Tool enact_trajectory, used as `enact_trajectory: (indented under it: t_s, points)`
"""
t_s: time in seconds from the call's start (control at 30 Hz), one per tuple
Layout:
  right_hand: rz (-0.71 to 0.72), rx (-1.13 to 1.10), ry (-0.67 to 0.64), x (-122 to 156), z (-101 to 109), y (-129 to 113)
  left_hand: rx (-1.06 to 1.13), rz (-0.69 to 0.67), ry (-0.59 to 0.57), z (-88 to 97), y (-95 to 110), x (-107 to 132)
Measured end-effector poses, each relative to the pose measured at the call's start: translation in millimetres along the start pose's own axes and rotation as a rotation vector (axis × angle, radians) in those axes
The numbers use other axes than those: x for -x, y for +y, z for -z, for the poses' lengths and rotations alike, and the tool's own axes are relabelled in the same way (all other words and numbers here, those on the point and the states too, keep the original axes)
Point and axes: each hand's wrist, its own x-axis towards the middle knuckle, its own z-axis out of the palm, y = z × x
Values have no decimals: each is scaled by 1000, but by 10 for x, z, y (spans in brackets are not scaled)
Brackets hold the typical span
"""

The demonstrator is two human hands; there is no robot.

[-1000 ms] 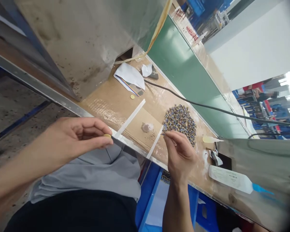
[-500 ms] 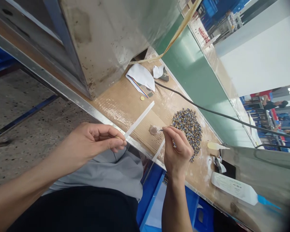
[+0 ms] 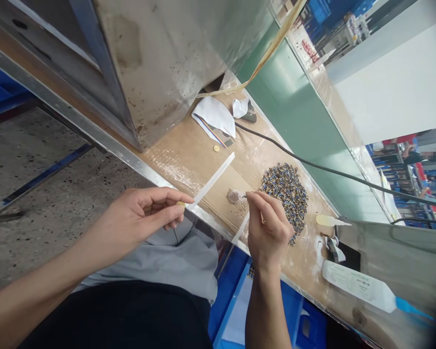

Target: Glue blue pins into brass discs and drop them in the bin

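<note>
Left hand pinches a yellow disc; right hand grips a tiny piece (unclear) by the cup — likely fine placing, wanting steadiness.

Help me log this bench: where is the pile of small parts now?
In the head view, the pile is right of centre on the bench, partly behind the right hand, with the dark cable along its far side.

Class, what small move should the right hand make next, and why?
Perhaps the right hand should ease its pinched piece toward the small container, since the piece points there from close by, while the left hand holds a yellow disc farther off.
</note>
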Motion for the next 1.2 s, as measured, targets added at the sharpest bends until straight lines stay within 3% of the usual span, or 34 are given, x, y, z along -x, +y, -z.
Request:
enact_trajectory:
  t_s: [0.13,0.23,0.43,0.6,0.73,0.87,0.97,1.07,1.2]
  points:
    - [-87,-14,75,-7,-13,12,86,17,-70,-9,-3,1]
    - [-123,-29,61,-22,-28,24,143,27,-97,-35,4,-3]
    - [-120,-4,32,-38,-61,16,25,-3,-46,-35,55,20]
    - [-105,-13,61,-29,-97,50,118,64,-100,-59,37,14]
    - [-125,17,135,-28,-63,63,214,29,-157,-166,-18,-11]
    - [-243,-139,231,20,52,-143,300,14,-177,-377,38,-18]
    - [-338,-326,218,137,125,-410,351,4,-200,-544,124,-15]
    - [-336,-440,171,285,145,-617,360,12,-246,-648,182,0]
    - [-330,-488,147,413,120,-704,327,12,-245,-707,230,34]
